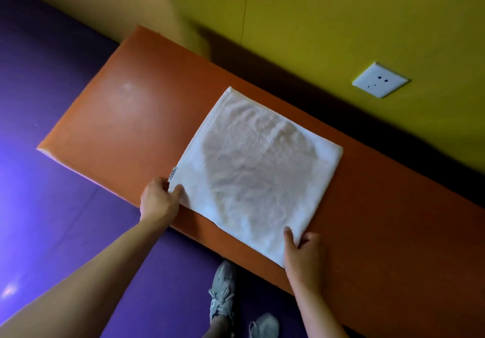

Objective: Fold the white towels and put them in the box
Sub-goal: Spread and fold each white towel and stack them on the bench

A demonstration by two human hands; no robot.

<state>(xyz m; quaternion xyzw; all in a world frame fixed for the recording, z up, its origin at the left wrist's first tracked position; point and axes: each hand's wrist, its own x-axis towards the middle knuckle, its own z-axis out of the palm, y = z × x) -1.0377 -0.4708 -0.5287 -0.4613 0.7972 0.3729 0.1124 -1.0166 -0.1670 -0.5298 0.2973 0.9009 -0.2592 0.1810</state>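
The towel lay flat on the orange surface, apparently already doubled. The left hand and right hand each pinched a near corner in their fingers. Next fold: carry both corners across evenly. No box showed.

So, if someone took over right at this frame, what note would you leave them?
Left hand: grip pinching the near-left corner of the white terry towel.
Right hand: grip pinching the near-right corner.
The towel lies flat on the orange padded bench by the yellow wall, apparently folded already.
Left: finish folding and box it. No box is in view.
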